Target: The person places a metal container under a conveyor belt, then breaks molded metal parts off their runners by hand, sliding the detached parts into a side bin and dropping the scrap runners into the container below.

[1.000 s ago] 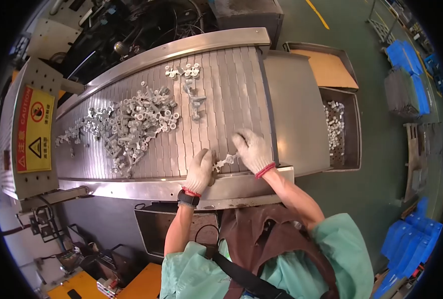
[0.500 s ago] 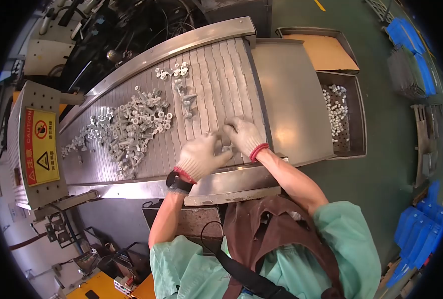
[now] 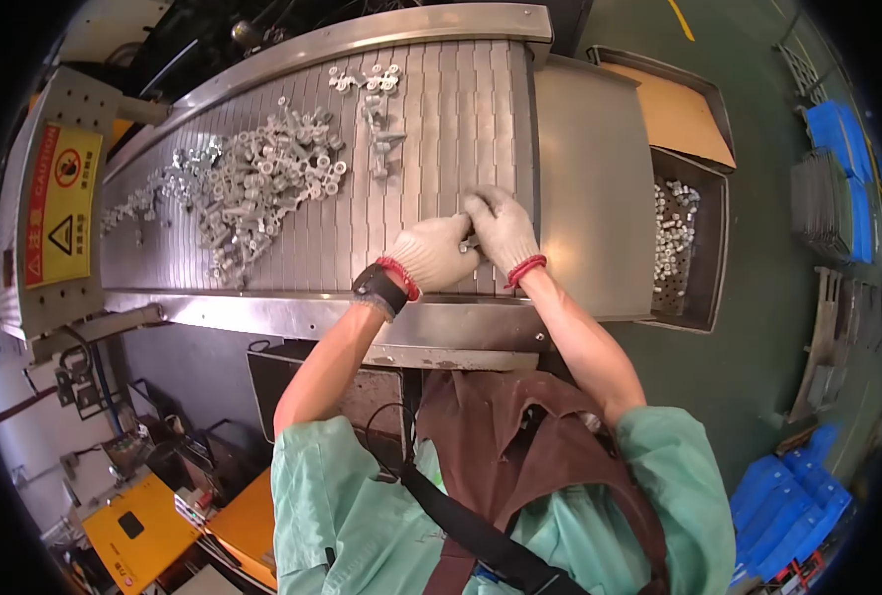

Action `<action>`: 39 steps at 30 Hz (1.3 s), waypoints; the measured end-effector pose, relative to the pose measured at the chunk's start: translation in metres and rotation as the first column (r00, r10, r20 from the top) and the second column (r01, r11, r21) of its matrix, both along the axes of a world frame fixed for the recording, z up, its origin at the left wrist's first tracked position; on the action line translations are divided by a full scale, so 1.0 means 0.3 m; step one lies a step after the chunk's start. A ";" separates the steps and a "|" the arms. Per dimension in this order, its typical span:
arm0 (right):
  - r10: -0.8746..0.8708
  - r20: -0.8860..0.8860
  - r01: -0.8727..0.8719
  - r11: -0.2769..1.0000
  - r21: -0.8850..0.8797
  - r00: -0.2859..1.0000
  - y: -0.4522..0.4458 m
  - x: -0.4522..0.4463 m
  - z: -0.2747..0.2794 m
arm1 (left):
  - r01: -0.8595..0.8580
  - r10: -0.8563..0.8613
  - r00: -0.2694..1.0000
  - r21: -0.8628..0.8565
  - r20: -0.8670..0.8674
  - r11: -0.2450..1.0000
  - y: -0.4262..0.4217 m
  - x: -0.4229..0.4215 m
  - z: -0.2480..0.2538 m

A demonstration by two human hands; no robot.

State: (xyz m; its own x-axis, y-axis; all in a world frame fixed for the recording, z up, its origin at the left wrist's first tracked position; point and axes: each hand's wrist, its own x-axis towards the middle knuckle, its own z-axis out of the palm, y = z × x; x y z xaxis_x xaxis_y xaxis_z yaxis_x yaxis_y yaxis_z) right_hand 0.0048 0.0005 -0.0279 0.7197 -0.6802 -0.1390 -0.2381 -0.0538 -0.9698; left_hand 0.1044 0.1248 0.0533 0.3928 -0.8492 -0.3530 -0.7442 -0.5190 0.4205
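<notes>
Both hands wear white knitted gloves with red cuffs and meet over the near right part of a slatted metal conveyor [image 3: 436, 139]. My left hand [image 3: 433, 254], with a black band at the wrist, is closed on a small grey metal casting [image 3: 472, 244]. From the other side my right hand [image 3: 504, 230] closes its curled fingers on the same casting; the gloves cover most of it. Farther left lies a heap of similar grey castings [image 3: 262, 174]. A few castings [image 3: 381, 139] lie apart in a short column beyond my hands, with a cluster [image 3: 367, 77] behind them.
A smooth metal plate [image 3: 590, 188] adjoins the conveyor's right end. Past it stand a dark bin [image 3: 716, 238] of small metal pieces and a box with a cardboard sheet [image 3: 684, 114]. Raised metal rails [image 3: 312, 319] edge the belt. A caution sign [image 3: 64, 203] faces me at left.
My hands have come together, and the left fingers have closed round the casting. The view has shifted, so the conveyor appears higher in the picture.
</notes>
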 end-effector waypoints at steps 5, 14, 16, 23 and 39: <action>-0.122 0.046 0.110 0.973 0.205 0.991 0.044 -0.046 0.065 | 0.142 -0.132 0.985 -0.089 0.112 0.986 0.003 0.006 0.001; 0.042 -0.114 -0.026 0.990 0.141 0.993 -0.007 -0.039 -0.002 | 0.279 -0.279 0.925 0.035 0.257 0.960 -0.032 -0.010 0.063; 0.195 -0.235 -0.060 0.875 0.480 0.952 -0.041 -0.038 0.105 | 0.360 -0.362 0.881 0.066 0.303 0.931 -0.045 0.003 0.056; -0.046 -0.092 0.085 0.870 0.486 0.995 0.026 -0.050 0.089 | 0.479 -0.506 0.792 0.166 0.341 0.862 -0.062 0.014 0.121; 0.438 -0.072 -0.427 0.895 0.132 0.896 -0.038 0.071 0.211 | 0.526 -0.395 0.774 -0.157 0.495 0.836 0.173 0.173 0.139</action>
State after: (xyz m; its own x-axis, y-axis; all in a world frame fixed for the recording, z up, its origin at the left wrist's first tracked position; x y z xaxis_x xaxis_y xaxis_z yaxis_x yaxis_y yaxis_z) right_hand 0.0262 -0.0111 0.0354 0.9181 -0.2813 -0.2791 -0.3092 -0.0678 -0.9486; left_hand 0.1564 0.1766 0.0950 -0.0188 -0.9995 0.0260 -0.9972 0.0207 0.0722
